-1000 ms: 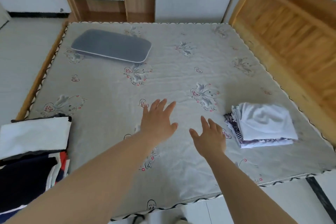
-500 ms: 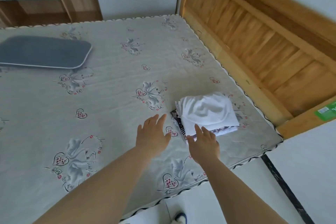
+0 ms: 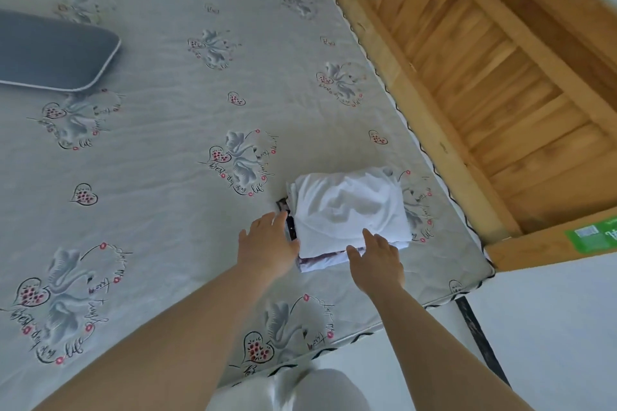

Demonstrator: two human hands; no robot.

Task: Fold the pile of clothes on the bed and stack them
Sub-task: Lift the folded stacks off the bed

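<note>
Folded stack lay near right corner of bed, white piece on top. Left hand flat against left side, right hand at front edge, fingers straight, gripping nothing. Probably bracketing 2 sides to square or lift stack.

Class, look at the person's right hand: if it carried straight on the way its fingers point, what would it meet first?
Most likely the white folded garment topping the stack: the right hand points at its near edge, its fingertips apparently at that edge already.

Home bedroom: mattress, wooden bedframe.
</note>
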